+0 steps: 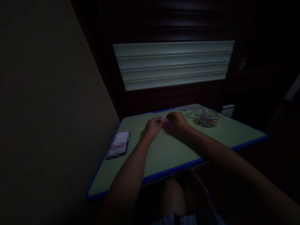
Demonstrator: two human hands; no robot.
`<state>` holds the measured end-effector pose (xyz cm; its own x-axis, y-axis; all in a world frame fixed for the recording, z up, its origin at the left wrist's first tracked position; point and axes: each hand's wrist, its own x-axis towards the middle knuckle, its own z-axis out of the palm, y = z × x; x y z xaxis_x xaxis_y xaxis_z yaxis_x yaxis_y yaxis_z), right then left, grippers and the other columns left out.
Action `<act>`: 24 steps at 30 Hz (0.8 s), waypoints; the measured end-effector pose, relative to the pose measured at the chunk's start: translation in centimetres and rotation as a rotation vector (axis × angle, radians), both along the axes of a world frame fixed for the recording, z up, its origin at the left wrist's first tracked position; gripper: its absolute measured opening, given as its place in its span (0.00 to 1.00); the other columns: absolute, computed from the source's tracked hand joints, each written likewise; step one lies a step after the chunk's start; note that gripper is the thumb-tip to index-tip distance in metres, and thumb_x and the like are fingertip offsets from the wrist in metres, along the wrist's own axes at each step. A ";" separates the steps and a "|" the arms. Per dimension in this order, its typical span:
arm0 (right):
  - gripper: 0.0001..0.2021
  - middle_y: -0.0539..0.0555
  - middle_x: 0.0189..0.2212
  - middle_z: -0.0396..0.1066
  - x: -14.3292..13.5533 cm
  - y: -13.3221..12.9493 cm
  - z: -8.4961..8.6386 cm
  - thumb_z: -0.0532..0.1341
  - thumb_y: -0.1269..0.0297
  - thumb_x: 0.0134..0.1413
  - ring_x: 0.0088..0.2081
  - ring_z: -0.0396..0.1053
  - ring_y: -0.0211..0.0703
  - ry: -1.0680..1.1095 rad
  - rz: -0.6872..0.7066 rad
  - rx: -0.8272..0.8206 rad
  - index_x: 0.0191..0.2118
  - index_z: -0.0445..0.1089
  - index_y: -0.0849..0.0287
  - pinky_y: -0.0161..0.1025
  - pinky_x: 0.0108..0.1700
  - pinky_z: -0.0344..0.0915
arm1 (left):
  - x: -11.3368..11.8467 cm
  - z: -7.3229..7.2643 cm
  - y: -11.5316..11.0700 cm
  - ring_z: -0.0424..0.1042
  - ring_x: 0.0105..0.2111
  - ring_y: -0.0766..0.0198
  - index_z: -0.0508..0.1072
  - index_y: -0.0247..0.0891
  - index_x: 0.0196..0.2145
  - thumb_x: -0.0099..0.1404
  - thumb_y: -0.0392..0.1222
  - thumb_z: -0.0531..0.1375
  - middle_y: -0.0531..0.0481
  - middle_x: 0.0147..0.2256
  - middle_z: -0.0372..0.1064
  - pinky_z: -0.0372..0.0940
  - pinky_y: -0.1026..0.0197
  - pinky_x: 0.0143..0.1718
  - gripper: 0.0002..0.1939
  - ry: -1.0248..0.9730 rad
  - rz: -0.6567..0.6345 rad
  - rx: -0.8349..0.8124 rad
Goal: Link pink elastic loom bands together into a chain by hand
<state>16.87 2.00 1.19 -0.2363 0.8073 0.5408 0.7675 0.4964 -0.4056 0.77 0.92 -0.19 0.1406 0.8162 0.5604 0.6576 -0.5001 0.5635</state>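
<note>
Between my two hands, over the middle of the green table point(168, 153), is a small pink translucent item point(166, 122). My left hand point(153, 127) pinches its left side. My right hand point(177, 121) is closed at its right side, fingers pressed together. Just below the pink item, some thin, pale loops point(164, 133) lie on the tabletop. Right of my right hand stands a clear round jar point(211, 118) with many small coloured rings inside. Another clear jar point(197, 109) is behind it, and a clear lid point(191, 115) lies beside them.
A phone-like object point(119, 143), pixelated on top, lies at the table's left edge. A small pinkish round item point(186, 109) is near the back edge. A wall rises at the left; a dark cabinet with pale slats point(175, 64) stands behind the table.
</note>
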 end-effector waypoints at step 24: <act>0.11 0.54 0.33 0.72 -0.7 -0.9 0.5 0.54 0.65 0.50 0.32 0.66 0.36 -0.087 0.169 0.051 0.37 0.71 0.59 0.30 0.33 0.57 | 0.2 0.3 -0.3 0.69 0.29 0.67 0.73 0.35 0.33 0.55 0.39 0.54 0.48 0.33 0.72 0.62 0.66 0.33 0.10 -0.040 -0.014 -0.025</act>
<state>16.16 1.14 1.69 -0.4134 0.7243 0.5518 0.7027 0.6392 -0.3126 0.94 0.62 0.12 0.1298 0.8285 0.5448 0.6276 -0.4940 0.6017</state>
